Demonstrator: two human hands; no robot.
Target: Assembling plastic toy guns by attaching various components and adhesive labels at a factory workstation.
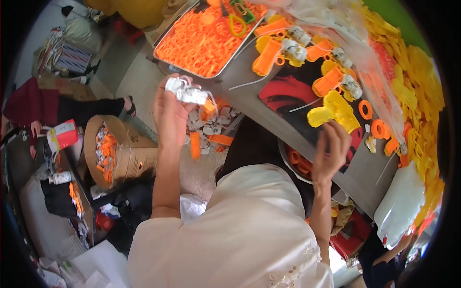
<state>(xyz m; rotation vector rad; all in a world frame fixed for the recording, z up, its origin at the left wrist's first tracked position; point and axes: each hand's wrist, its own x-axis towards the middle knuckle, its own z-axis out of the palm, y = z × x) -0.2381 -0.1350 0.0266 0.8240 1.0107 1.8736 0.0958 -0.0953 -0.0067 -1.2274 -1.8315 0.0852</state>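
My left hand [171, 113] is raised over the floor left of the table, closed around a white mechanism [186, 91] with a pale wire loop and a bit of orange at its end. My right hand [331, 149] is over the table with its fingers loosely bent and apart. Its fingertips overlap the near edge of a yellow plastic shell [334, 111]; whether they touch it I cannot tell. Just beyond lie several orange-and-yellow assemblies [331, 81] with white mechanisms and trailing pale wires.
A metal tray [185, 70] of small orange parts stands at the table's far left. Yellow pieces [422, 115] heap up at right beside a clear plastic bag [336, 24]. Orange rings [366, 109] lie at the right. A cardboard box [137, 161] and a seated person [33, 108] are at left.
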